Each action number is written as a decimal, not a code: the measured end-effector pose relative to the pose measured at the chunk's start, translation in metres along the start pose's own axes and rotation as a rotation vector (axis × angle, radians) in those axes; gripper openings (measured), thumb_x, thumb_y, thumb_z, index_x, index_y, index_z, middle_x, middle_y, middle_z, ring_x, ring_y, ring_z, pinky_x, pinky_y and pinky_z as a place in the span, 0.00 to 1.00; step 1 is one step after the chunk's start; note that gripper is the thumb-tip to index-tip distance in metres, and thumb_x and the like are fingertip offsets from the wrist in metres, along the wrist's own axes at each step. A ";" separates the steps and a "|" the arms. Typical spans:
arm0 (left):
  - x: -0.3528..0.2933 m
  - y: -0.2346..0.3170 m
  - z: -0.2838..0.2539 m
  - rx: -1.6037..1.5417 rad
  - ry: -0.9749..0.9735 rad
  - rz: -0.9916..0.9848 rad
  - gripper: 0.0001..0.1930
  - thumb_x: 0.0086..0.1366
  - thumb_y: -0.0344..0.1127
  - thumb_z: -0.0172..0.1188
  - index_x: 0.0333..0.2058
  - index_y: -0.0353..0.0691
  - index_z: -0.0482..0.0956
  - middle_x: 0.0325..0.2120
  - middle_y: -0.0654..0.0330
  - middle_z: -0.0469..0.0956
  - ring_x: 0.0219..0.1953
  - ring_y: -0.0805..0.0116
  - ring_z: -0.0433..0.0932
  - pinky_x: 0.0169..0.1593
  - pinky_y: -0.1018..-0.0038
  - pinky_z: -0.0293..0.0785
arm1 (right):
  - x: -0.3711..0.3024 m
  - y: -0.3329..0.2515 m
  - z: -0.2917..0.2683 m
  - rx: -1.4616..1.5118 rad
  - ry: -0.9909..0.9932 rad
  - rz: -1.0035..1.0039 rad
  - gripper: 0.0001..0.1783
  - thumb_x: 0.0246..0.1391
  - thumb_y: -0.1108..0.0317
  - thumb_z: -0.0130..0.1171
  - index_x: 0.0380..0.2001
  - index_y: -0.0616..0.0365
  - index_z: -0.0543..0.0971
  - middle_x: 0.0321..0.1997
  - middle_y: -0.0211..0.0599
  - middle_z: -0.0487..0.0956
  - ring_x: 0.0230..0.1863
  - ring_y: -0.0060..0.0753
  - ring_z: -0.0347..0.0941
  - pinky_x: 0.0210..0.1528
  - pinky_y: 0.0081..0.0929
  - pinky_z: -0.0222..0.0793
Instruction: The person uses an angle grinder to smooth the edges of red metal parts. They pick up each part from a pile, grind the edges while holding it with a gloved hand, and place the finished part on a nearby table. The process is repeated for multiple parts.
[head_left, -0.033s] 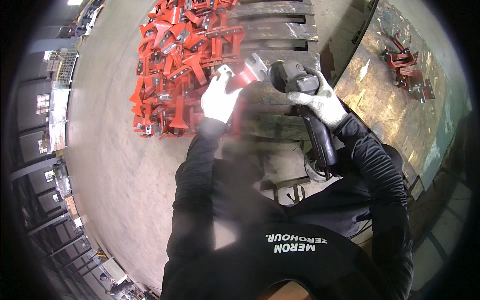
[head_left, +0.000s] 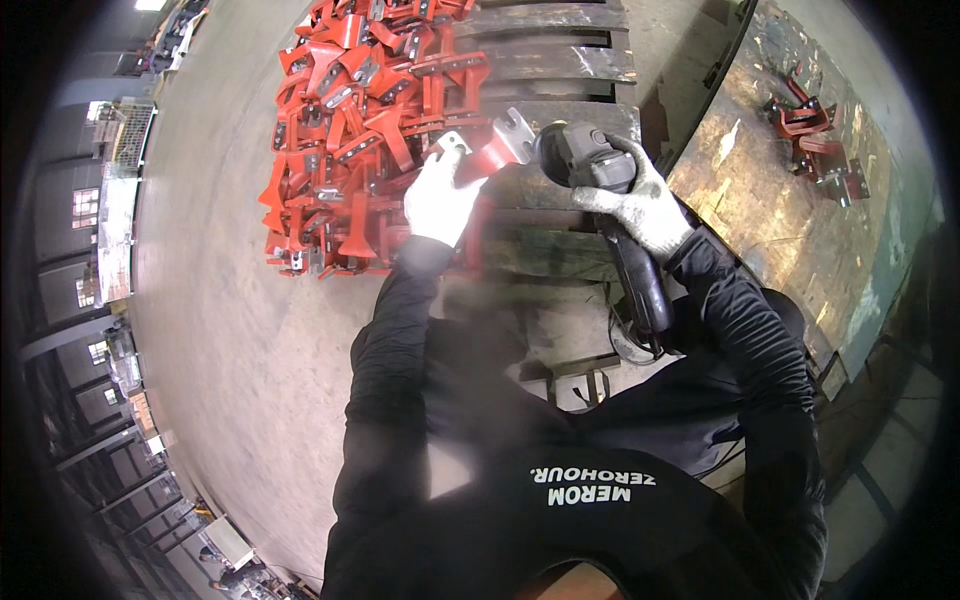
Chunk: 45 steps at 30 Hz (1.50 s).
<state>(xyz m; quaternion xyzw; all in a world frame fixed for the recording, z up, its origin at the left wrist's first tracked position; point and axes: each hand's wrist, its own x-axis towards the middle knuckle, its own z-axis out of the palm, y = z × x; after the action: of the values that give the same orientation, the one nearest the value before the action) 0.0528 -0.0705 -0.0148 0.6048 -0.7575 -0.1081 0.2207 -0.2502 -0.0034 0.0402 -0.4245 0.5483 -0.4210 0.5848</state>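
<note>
The left hand (head_left: 438, 197), in a white glove, is closed around a red bracket (head_left: 487, 152), holding it up over the dark metal slats (head_left: 560, 60) with its bare steel end pointing toward the grinder. The right hand (head_left: 640, 205), gloved in grey, is wrapped tight around the black grinder (head_left: 600, 190), whose round head sits just beside the bracket's steel tab; whether the two touch cannot be told. The grinder's handle runs back along the right forearm. To the left of the hands lies a heap of red brackets (head_left: 345, 130) on the concrete floor (head_left: 220, 330). On the right, a worn table (head_left: 770, 210) carries a few more red parts (head_left: 815, 140).
</note>
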 end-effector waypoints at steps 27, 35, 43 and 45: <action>0.001 0.024 -0.002 -0.019 -0.033 -0.007 0.29 0.56 0.41 0.76 0.55 0.38 0.79 0.50 0.51 0.81 0.51 0.55 0.82 0.55 0.67 0.78 | -0.006 -0.010 0.000 0.095 -0.097 0.099 0.55 0.47 0.65 0.79 0.72 0.60 0.56 0.55 0.44 0.77 0.49 0.30 0.78 0.48 0.29 0.78; 0.005 0.021 0.000 0.027 -0.012 -0.012 0.28 0.56 0.40 0.76 0.55 0.40 0.80 0.50 0.53 0.82 0.50 0.54 0.82 0.54 0.67 0.78 | -0.005 -0.005 -0.005 0.121 -0.119 0.088 0.54 0.47 0.67 0.80 0.71 0.62 0.57 0.55 0.44 0.78 0.47 0.29 0.78 0.48 0.28 0.78; -0.002 0.026 0.006 0.040 -0.004 0.110 0.26 0.57 0.45 0.68 0.55 0.47 0.77 0.45 0.50 0.80 0.41 0.45 0.83 0.44 0.56 0.81 | 0.008 -0.013 -0.003 0.100 -0.061 0.140 0.55 0.47 0.66 0.80 0.72 0.60 0.56 0.56 0.43 0.77 0.50 0.30 0.77 0.50 0.30 0.78; -0.003 0.024 0.006 0.000 -0.040 0.030 0.28 0.56 0.43 0.73 0.55 0.43 0.79 0.49 0.53 0.81 0.47 0.51 0.82 0.51 0.64 0.79 | 0.004 -0.012 -0.002 0.097 -0.067 0.101 0.56 0.47 0.65 0.80 0.72 0.61 0.56 0.57 0.44 0.77 0.53 0.31 0.77 0.54 0.31 0.77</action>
<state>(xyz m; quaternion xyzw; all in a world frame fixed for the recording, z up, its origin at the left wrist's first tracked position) 0.0297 -0.0629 -0.0104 0.5911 -0.7707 -0.1168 0.2074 -0.2525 -0.0111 0.0506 -0.3814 0.5280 -0.4024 0.6433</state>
